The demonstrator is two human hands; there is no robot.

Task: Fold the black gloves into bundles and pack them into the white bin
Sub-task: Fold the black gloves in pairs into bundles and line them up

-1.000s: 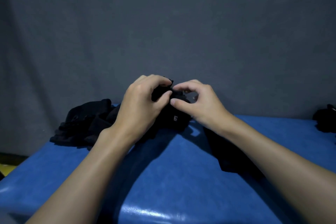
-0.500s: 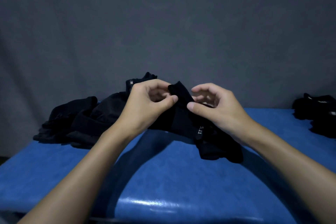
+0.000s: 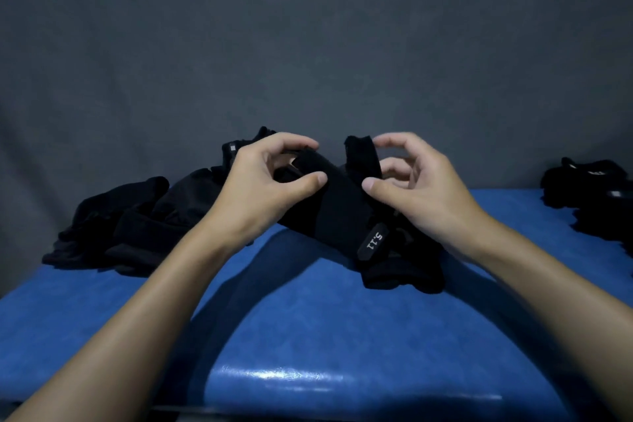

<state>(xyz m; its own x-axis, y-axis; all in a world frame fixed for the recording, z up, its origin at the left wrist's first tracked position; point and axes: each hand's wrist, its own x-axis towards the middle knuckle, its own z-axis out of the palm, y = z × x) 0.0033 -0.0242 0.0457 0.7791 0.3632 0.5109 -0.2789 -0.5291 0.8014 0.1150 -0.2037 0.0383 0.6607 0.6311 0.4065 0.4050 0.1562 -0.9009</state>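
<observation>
A black glove with a grey printed wrist tab is held up just above the blue table, its lower end resting on the surface. My left hand pinches one cuff flap between thumb and fingers. My right hand pinches the other cuff flap, thumb in front and fingers curled behind. The two flaps stand apart at the top. A loose pile of black gloves lies behind my left arm. The white bin is out of view.
More black gloves lie at the table's right edge. A dark grey cloth backdrop hangs directly behind the table. The table's near edge runs along the bottom of the view.
The glove bundle has been opened out: my hands have drawn apart, each pulling a cuff flap sideways. The view has shifted, showing more of both glove piles.
</observation>
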